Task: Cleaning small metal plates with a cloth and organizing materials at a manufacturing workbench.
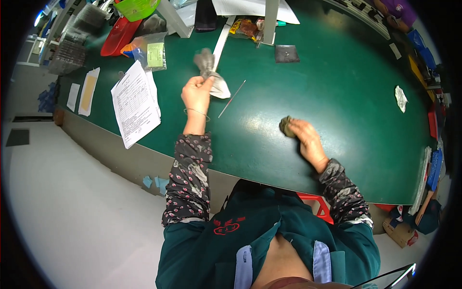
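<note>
My left hand (196, 100) is raised over the green table, its fingers closed on a crumpled grey-and-white cloth (220, 86). The cloth's grey upper end is blurred. My right hand (309, 140) rests at the middle of the table, its fingers closed round a small wadded olive-brown cloth (286, 126) that touches the tabletop. Between the two hands lies a thin stick (232, 99), slanting up to the right. A dark square pad (287, 54) lies farther back.
Clipped paper sheets (135, 103) lie at the left, near a clear bag with a yellow-green label (155, 55). A red tray (120, 37) and a grey upright post (270, 21) stand at the back. A crumpled white wad (400, 98) is at the right.
</note>
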The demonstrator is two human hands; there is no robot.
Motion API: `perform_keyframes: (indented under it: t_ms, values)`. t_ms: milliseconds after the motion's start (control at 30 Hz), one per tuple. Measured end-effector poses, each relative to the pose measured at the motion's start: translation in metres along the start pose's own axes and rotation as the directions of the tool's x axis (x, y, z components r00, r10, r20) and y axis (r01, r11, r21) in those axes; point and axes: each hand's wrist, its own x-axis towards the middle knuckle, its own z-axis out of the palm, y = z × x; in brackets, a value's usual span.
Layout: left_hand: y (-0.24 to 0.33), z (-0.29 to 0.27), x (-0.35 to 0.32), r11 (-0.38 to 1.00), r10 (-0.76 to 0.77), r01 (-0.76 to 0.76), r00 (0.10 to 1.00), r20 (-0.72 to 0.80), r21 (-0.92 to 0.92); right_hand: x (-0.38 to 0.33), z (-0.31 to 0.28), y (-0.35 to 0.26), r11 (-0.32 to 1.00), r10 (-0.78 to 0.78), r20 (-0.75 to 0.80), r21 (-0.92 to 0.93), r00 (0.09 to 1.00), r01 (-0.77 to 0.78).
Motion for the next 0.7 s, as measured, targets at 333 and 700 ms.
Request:
perform_keyframes:
  t_ms: [333, 700]
  values:
    - [-0.003, 0.015, -0.058, 0.636, 0.439, -0.504, 0.859, 0.263, 0.585, 0.085, -0.007, 0.056, 0.995, 0.085, -0.317, -0.023, 0.945, -0.098]
    - [-0.011, 0.002, -0.064, 0.860, 0.173, -0.223, 0.973, 0.150, 0.459, 0.002, 0.095, -0.025, 0.651, -0.728, 0.238, 0.536, 0.643, 0.538]
